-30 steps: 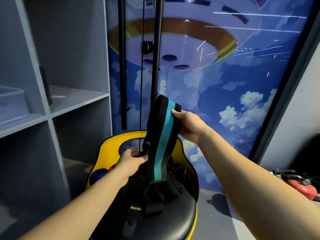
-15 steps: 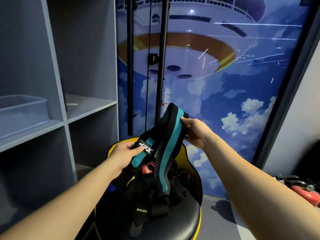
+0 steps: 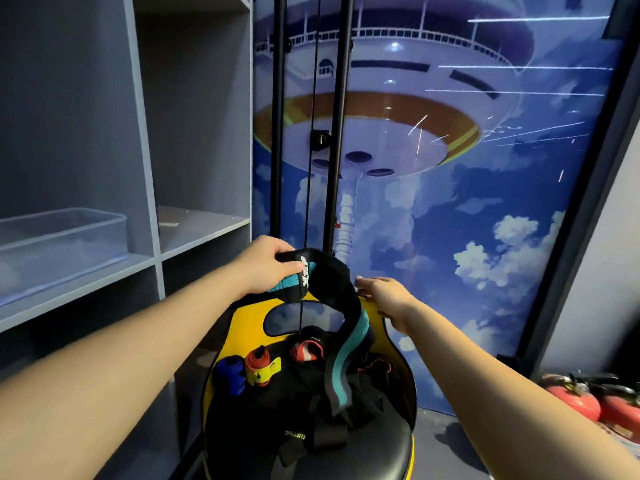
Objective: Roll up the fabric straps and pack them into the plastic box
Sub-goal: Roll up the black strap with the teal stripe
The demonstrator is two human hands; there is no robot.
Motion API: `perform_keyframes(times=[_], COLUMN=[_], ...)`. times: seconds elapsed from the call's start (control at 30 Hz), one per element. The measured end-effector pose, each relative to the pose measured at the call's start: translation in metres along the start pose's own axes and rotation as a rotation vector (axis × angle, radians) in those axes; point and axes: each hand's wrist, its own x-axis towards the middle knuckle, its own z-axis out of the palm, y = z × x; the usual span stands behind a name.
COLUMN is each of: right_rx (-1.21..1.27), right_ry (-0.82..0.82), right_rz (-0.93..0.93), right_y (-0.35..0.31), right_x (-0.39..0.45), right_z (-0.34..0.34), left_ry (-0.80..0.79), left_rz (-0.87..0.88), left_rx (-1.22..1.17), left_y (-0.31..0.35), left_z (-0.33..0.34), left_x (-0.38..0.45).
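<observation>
My left hand (image 3: 266,268) grips the end of the black and teal strap (image 3: 341,341), lifted above the back edge of the yellow-rimmed black seat (image 3: 353,455); its other end trails onto the seat among other straps. My right hand (image 3: 384,299) hovers open just beside the strap. The clear plastic box (image 3: 62,244) sits on the shelf (image 3: 79,282) at left.

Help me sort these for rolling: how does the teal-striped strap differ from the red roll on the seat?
The teal-striped strap is long, unrolled, black-edged, gripped by the left hand. The red roll is short, already rolled, lying untouched on the seat. Both are fabric, neither boxed.
</observation>
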Motion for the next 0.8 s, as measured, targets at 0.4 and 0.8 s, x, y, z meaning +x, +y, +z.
perform_keyframes(times=[0.4, 0.8], right_rx=[-0.333, 0.222], right_ry=[-0.036, 0.102], right_rz=[-0.616, -0.35], right_y=[-0.071, -0.069], right_x=[-0.031, -0.025], right_z=[0.024, 0.019], left_ry=[0.074, 0.741], left_rz=[0.215, 0.164], left_rx=[0.511, 0.408], left_y=[0.036, 0.026], left_z=[-0.001, -0.021], left_x=[0.001, -0.004])
